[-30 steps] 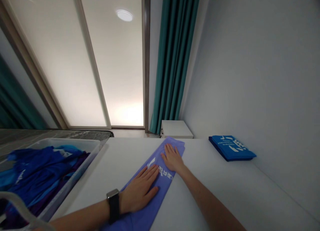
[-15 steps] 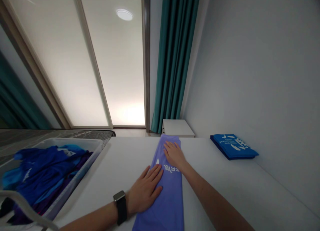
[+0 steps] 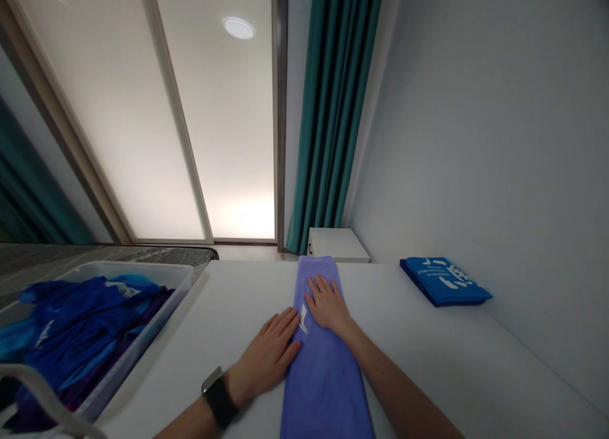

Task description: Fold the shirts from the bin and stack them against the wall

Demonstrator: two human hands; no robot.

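Note:
A purple garment point(image 3: 326, 382), folded into a long narrow strip, lies lengthwise on the white table point(image 3: 238, 306). Part of a white print shows near its left edge. My right hand point(image 3: 328, 306) rests flat on the strip's upper part, fingers spread. At the left edge of the strip lies my left hand point(image 3: 267, 356), fingers stretched out, the fingertips touching the cloth and the palm over the table. A dark watch is on the left wrist. Neither hand grips anything.
A translucent white bin point(image 3: 178, 293) with blue and purple clothes point(image 3: 90, 325) stands at the left. A folded blue garment point(image 3: 445, 280) lies at the right near the wall. Behind the table are a small white cabinet point(image 3: 337, 243) and a teal curtain point(image 3: 335, 122).
The strip's lower end has shifted right and its top slightly left, so it lies straighter. Most of the white lettering is now out of sight. My left hand has moved left toward the strip's edge.

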